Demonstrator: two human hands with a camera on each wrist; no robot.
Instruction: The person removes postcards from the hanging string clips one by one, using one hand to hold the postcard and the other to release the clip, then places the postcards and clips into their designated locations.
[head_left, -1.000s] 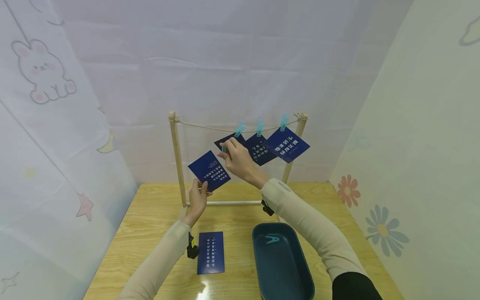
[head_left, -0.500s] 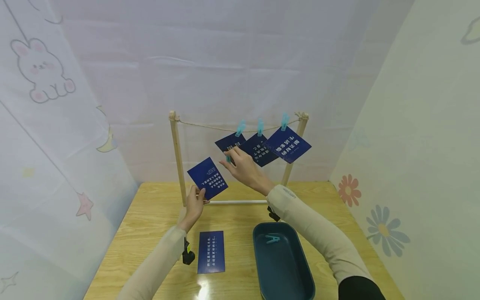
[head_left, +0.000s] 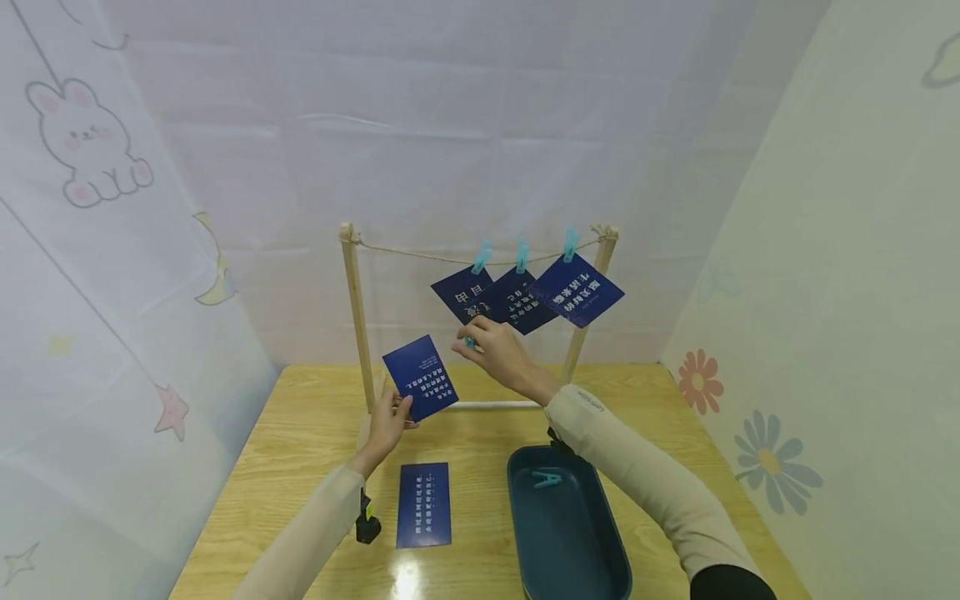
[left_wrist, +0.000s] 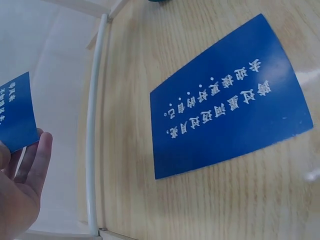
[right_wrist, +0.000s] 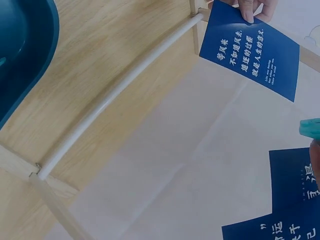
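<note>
**Light grip at the edge**

Below the line [head_left: 408, 252], the left hand [head_left: 386, 423] pinches a card [head_left: 422, 377] by its lower edge; the right hand [head_left: 501, 354] pinches a peg [head_left: 469, 342]. The card looks light, bendy, perhaps slick: best held near a border.

I count five dark-blue rectangular cards with white lettering [head_left: 422, 379]: three hanging, one in the fingers of my left hand [head_left: 387, 423], one flat on the light wood-grain tabletop [head_left: 315, 450]. Of light-blue plastic clothespins [head_left: 482, 257] I also make five: three clipped on a single thin beige rope [head_left: 405, 251], one pinched by the fingers of my right hand [head_left: 498, 352], and one lying in the only dark-teal, round-cornered tray [head_left: 573, 533]. Pale wooden posts [head_left: 356, 317] number two, white round rods [head_left: 487, 405] one, and my cream sleeves [head_left: 637, 467] two.
</note>
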